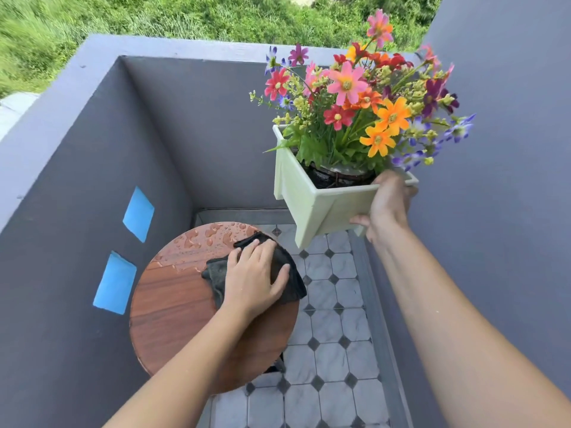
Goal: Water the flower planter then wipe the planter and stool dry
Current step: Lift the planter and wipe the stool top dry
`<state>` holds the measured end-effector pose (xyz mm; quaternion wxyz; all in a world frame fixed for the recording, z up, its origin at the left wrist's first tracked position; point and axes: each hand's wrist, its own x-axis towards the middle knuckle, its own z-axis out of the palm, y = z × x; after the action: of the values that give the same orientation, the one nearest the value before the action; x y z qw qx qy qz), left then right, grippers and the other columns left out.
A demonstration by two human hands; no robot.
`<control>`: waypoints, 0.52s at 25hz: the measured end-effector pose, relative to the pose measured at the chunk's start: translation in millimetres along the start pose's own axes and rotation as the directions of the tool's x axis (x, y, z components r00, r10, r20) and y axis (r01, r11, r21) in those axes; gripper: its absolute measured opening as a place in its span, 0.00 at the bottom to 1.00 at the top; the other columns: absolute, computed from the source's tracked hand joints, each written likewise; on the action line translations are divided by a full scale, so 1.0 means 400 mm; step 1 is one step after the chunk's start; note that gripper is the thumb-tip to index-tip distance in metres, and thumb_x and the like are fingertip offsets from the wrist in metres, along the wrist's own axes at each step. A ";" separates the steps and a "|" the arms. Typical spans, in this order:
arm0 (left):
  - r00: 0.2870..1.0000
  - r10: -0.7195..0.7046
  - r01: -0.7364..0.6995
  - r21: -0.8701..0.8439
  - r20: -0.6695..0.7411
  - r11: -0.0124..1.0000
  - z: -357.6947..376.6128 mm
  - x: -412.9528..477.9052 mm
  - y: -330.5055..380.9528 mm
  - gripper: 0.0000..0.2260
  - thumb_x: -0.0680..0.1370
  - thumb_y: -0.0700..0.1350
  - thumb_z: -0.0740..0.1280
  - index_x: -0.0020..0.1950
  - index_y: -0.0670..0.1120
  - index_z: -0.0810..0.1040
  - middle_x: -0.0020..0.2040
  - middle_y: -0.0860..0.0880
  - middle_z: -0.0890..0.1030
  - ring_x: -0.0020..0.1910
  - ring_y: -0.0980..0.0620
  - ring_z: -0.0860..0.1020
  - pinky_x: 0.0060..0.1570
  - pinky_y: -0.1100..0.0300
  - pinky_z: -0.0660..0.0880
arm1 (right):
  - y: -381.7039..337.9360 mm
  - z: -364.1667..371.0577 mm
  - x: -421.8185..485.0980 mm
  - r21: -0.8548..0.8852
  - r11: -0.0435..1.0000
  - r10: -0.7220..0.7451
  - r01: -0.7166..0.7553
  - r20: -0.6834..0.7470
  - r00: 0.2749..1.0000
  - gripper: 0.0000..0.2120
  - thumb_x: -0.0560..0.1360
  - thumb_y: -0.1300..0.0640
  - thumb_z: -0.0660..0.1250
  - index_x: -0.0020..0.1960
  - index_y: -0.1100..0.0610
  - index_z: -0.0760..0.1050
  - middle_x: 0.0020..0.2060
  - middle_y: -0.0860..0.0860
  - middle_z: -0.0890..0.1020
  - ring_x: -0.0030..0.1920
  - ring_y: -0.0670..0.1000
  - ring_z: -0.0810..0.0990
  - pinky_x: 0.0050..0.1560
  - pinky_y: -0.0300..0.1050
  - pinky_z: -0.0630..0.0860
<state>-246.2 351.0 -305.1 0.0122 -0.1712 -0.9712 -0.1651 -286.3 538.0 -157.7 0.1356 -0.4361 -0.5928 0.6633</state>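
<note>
A pale green square planter [312, 196] full of pink, orange, red and purple flowers [364, 94] hangs in the air at the upper right, tilted. My right hand [387, 205] grips its near rim and side. Below it stands a round brown wooden stool [173, 310]. Water drops lie on the stool's far part. My left hand [255, 278] lies flat, fingers spread, on a dark cloth [285, 267] pressed onto the right side of the stool top.
Grey balcony walls [92, 168] close in on the left, far side and right. Two blue patches [139, 213] mark the left wall. The floor [333, 350] is grey tile with dark diamonds. Green grass lies beyond the wall.
</note>
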 end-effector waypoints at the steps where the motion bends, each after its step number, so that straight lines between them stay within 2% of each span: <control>1: 0.975 0.219 -0.220 0.019 0.039 0.975 -0.003 0.002 -0.032 0.22 0.77 0.58 0.54 0.66 0.48 0.71 0.69 0.50 0.73 0.72 0.48 0.66 0.68 0.45 0.60 | 0.001 0.000 0.002 -0.002 1.000 0.002 -0.002 -0.005 1.000 0.11 0.73 0.57 0.58 0.54 0.56 0.61 0.38 0.50 0.67 0.36 0.50 0.70 0.45 0.58 0.80; 2: 0.912 0.385 -0.392 0.024 0.140 0.920 -0.001 0.008 -0.061 0.23 0.78 0.59 0.51 0.69 0.51 0.69 0.73 0.52 0.67 0.75 0.49 0.60 0.72 0.46 0.55 | 0.003 0.001 0.005 -0.001 1.000 0.002 -0.002 -0.009 1.000 0.11 0.73 0.57 0.58 0.54 0.56 0.61 0.38 0.50 0.67 0.36 0.50 0.70 0.45 0.58 0.80; 3: 0.852 0.450 -0.470 0.012 0.267 0.883 0.003 0.014 -0.079 0.25 0.79 0.60 0.47 0.73 0.53 0.63 0.76 0.55 0.58 0.76 0.52 0.51 0.73 0.47 0.47 | 0.006 0.002 0.005 0.003 1.000 0.004 -0.004 -0.011 1.000 0.11 0.73 0.57 0.58 0.54 0.56 0.61 0.38 0.50 0.67 0.37 0.50 0.70 0.44 0.57 0.80; 4: 0.827 0.430 -0.468 0.018 0.361 0.884 0.011 0.021 -0.087 0.27 0.79 0.62 0.42 0.76 0.56 0.55 0.76 0.57 0.50 0.76 0.54 0.43 0.72 0.50 0.41 | 0.009 0.004 0.006 0.007 1.000 0.006 -0.005 -0.011 1.000 0.11 0.73 0.58 0.58 0.54 0.56 0.61 0.38 0.50 0.67 0.37 0.49 0.70 0.43 0.56 0.79; 6: 0.892 0.314 -0.355 0.075 0.325 0.932 0.036 0.048 -0.089 0.28 0.77 0.63 0.37 0.76 0.57 0.48 0.77 0.58 0.47 0.73 0.57 0.38 0.72 0.50 0.40 | 0.014 0.008 0.004 0.008 1.000 0.007 -0.007 -0.012 1.000 0.10 0.73 0.58 0.58 0.53 0.56 0.60 0.39 0.50 0.67 0.37 0.50 0.70 0.42 0.56 0.79; 9: 0.970 0.062 -0.093 0.123 0.236 0.988 0.047 0.087 -0.092 0.28 0.77 0.61 0.38 0.77 0.56 0.46 0.78 0.57 0.47 0.75 0.58 0.40 0.72 0.47 0.44 | 0.022 0.017 0.001 -0.003 1.000 0.013 -0.013 -0.006 1.000 0.11 0.73 0.58 0.58 0.53 0.57 0.60 0.39 0.51 0.67 0.37 0.50 0.70 0.45 0.58 0.80; 13: 0.957 -0.244 0.227 0.116 0.159 0.967 0.040 0.101 -0.147 0.25 0.80 0.58 0.44 0.77 0.54 0.47 0.78 0.56 0.46 0.76 0.55 0.42 0.73 0.46 0.44 | 0.026 0.028 -0.005 -0.001 1.000 0.015 -0.015 0.006 1.000 0.11 0.73 0.58 0.58 0.54 0.56 0.60 0.39 0.51 0.67 0.38 0.50 0.70 0.46 0.59 0.80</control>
<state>-303.6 317.3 -335.6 -0.0829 -0.0672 -0.9890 -0.1029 -290.1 526.3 -167.1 0.1288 -0.4384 -0.5903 0.6654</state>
